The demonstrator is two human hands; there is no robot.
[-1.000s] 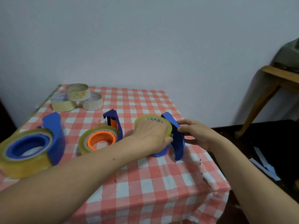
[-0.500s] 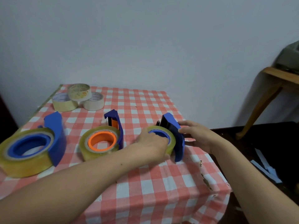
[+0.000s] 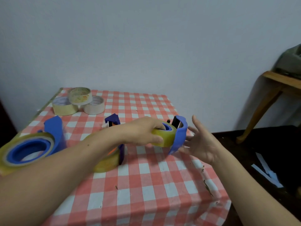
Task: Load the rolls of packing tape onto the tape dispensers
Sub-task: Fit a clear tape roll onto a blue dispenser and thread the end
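My left hand [image 3: 145,132] grips a yellowish tape roll [image 3: 167,137] seated on the hub of a blue dispenser [image 3: 179,136], and holds both a little above the checked tablecloth [image 3: 146,185]. My right hand [image 3: 202,144] is just right of the dispenser, fingers spread, holding nothing. A second blue dispenser with an orange hub and a roll [image 3: 110,159] lies partly hidden under my left forearm. A third blue dispenser carrying a big roll [image 3: 31,149] sits at the left edge. Three loose rolls [image 3: 78,101] are stacked at the far left corner.
The table's right edge runs close to my right hand, with torn cloth [image 3: 206,185] near it. Beyond it are a dark floor with paper strips [image 3: 267,172] and a wooden table leg [image 3: 259,110]. A pale wall stands behind.
The roll went onto the dispenser's hub. My left hand has lifted roll and dispenser off the cloth, and my right hand has let go of the dispenser and opened.
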